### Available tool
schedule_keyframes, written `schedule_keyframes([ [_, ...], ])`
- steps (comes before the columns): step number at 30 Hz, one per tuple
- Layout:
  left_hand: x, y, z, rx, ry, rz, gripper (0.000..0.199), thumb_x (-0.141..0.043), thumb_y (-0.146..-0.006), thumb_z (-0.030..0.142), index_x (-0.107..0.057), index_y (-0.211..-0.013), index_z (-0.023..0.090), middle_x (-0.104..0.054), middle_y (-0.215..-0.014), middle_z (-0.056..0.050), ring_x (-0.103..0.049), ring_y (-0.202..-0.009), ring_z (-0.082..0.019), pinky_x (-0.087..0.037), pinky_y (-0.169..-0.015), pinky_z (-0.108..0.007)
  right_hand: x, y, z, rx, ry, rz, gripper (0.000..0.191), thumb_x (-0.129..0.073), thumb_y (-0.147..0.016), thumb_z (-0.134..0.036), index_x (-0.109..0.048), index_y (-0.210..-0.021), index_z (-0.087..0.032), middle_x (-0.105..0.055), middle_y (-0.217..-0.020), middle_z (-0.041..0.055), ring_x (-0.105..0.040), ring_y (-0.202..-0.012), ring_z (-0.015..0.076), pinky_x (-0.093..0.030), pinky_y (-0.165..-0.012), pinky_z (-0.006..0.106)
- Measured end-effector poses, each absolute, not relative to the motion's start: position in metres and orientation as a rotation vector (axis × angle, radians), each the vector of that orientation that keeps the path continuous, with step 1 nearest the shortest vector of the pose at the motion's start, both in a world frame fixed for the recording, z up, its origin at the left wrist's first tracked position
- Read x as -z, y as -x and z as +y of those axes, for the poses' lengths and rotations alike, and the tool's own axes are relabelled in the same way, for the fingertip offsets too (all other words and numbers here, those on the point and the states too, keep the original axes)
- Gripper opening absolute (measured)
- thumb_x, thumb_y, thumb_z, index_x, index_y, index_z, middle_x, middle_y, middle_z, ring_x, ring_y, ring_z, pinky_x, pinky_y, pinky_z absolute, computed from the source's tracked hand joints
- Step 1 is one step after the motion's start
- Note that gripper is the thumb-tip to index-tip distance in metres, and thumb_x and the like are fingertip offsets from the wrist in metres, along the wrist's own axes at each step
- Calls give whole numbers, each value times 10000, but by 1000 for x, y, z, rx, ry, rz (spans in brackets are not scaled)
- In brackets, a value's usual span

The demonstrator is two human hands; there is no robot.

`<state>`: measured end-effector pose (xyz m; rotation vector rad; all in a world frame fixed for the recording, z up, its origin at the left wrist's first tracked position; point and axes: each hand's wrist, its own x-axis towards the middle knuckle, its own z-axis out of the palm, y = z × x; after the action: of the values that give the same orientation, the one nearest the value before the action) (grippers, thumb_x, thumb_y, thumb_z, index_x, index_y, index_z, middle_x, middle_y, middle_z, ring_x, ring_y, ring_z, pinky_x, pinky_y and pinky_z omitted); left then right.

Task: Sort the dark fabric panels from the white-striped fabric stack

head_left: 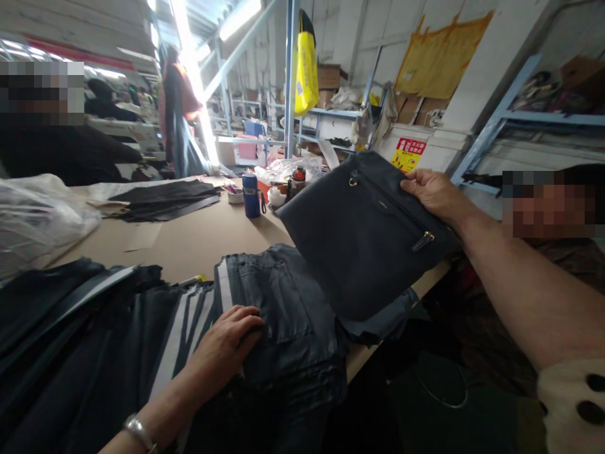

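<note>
My right hand (432,195) pinches the upper edge of a dark bag panel (354,239) and holds it up, tilted, above the table. The panel carries a zipper with a metal pull, a small ring and a tiny label. My left hand (231,334) rests, fingers lying flat and slightly apart, on a stack of dark fabric pieces (288,296). A pocket outline shows on the top piece, and a white strip runs along its left edge. More dark pieces with white strips (170,340) lie to the left.
On the table (189,233) stand a blue bottle (251,194) and a dark flask (297,179). Dark cut pieces (165,198) lie farther back; clear plastic (42,214) is at left. A co-worker (558,252) is close at right, another person (51,139) at far left.
</note>
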<state>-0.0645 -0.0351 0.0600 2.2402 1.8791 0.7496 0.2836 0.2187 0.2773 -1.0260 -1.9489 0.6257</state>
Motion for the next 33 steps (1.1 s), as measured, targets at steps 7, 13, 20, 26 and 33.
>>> schedule_keyframes([
  [7,-63,64,-35,-738,-2280,1892,206,-469,-883,345,-649,-916,250,-619,-1098,-35,-542,-1055,-216,-461,-921,-365,-165,-320,262,-217,1393,-2043,348,-636,-761,-247,-603,-1067,-85,-635,-913,147,-565,-742,175,-430,-732,316],
  [13,-60,65,-36,-722,-2278,1917,192,-491,-872,346,-652,-931,261,-614,-1126,-28,-530,-1089,-223,-450,-947,-375,-97,-250,217,-129,1347,-2426,674,-544,-804,-539,-392,-1382,-228,-363,-1424,120,-327,-1297,329,-275,-1050,496],
  [20,-70,54,-42,-751,-2182,1879,164,-500,-867,234,-642,-947,214,-610,-1120,-45,-507,-1092,-207,-410,-990,-374,-10,-230,190,331,1614,-2621,671,-444,-830,-607,-406,-1377,-220,-263,-1478,141,-163,-1341,435,-154,-1005,650],
  [26,-69,57,-51,-1311,-1949,1937,146,-491,-854,166,-628,-900,184,-619,-1062,-69,-533,-1062,-190,-411,-989,-366,-32,-233,205,-102,1517,-2426,491,-447,-835,-481,-563,-1209,-183,-487,-1325,137,-385,-1251,367,-292,-999,585],
  [33,-56,80,-48,-1735,-961,1887,200,-543,-759,213,-615,-934,148,-649,-868,-50,-615,-806,-167,-496,-745,-290,-106,-132,74,-689,695,-2493,310,-464,-874,-427,-621,-1007,-196,-615,-1010,75,-570,-959,209,-445,-888,328],
])
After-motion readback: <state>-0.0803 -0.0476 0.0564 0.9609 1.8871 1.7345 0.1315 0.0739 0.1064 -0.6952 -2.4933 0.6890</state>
